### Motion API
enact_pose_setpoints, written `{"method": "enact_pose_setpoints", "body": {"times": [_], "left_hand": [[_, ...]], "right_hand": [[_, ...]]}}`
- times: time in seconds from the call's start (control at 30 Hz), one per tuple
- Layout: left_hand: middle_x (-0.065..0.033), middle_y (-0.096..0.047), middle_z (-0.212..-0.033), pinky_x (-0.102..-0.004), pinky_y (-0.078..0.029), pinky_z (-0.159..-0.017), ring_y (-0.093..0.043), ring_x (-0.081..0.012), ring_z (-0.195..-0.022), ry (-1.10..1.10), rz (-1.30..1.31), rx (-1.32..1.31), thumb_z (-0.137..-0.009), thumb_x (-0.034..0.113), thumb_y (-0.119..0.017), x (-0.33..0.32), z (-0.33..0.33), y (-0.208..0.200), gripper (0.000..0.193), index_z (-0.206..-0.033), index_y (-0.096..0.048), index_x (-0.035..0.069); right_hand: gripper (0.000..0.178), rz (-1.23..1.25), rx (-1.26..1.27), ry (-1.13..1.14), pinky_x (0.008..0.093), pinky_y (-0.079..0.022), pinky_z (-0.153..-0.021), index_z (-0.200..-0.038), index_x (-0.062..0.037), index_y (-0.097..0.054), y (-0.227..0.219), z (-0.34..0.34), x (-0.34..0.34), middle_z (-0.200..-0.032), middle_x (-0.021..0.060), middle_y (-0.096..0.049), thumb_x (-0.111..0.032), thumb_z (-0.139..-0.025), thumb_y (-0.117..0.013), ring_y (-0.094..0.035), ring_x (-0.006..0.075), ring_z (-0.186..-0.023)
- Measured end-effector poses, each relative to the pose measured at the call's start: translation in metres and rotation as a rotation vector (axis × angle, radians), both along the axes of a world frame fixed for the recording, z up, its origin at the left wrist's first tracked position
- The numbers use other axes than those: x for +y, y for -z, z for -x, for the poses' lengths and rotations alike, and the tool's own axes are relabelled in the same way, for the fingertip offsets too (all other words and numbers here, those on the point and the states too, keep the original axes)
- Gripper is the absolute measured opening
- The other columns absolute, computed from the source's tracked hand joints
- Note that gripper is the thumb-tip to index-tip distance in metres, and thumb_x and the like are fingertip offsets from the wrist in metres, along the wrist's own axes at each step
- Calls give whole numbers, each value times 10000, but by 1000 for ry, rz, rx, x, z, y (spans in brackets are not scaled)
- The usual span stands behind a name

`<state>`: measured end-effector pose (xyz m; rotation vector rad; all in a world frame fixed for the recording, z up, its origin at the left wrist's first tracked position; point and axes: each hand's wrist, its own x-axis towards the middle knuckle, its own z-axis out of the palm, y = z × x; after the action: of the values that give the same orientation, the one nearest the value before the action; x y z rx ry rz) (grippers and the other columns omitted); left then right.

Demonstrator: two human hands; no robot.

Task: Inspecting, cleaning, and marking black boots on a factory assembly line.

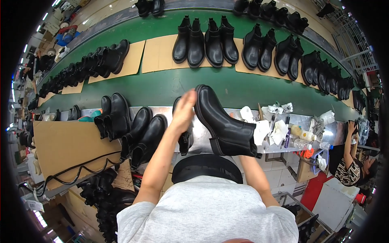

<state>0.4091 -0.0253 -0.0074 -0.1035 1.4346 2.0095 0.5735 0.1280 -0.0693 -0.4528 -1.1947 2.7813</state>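
Observation:
A black ankle boot is held up sideways in front of me, toe to the upper left and opening to the lower right. My right forearm reaches up behind its shaft; the boot hides most of that hand, which supports it. Beside the toe is my left hand, fingers stretched out and slightly smeared by motion; whether it touches the leather I cannot tell. Partly covered by that hand, another black boot stands on the metal bench edge. A pair of black boots stands just left of my left arm.
Beyond lies a green conveyor belt with rows of black boots on cardboard sheets. White wipes, bottles and tools crowd the bench to the right. At left are a cardboard panel and a coiled black cable. A co-worker works far right.

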Motion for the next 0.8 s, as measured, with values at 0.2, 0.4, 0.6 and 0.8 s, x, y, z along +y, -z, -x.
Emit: {"method": "enact_pose_setpoints", "body": {"times": [0.2,0.4,0.6,0.8], "left_hand": [[-222,-604,-986,-366,-486,-749,-606,-291,-878,136,692,-85,-838,507,-581,-101,-25,132,698,-1174,-483,-97],[-195,-617,-994,-366,-426,-848,-580,-267,-968,-121,859,134,-856,634,-434,-75,-47,150,734,-1073,-516,-63],[-30,-595,-1083,-317,-377,-946,-544,-159,-978,-144,-214,-158,-967,485,-319,-73,-49,170,551,-1232,-492,34],[-117,-467,-1211,-271,-402,-882,-496,-185,-1027,-4,230,329,-871,300,-612,-53,-22,63,706,-1406,-265,-3]], "right_hand": [[558,303,-79,-165,330,-486,-779,-1319,38,-370,19,7,-7,-984,154,-588,-334,-917,-475,-557,194,-834],[542,420,-110,-42,328,-507,-790,-1343,17,-360,-16,20,-4,-1205,175,-518,-298,-918,-481,-579,202,-844],[346,123,112,181,284,-410,-959,-1205,-58,-511,92,29,26,-1172,55,-545,-293,-969,-418,-516,176,-1069],[623,-876,-142,148,301,-323,-1005,-1337,43,-377,-11,72,27,-1286,205,-491,-402,-916,-495,-464,262,-1192]]}}
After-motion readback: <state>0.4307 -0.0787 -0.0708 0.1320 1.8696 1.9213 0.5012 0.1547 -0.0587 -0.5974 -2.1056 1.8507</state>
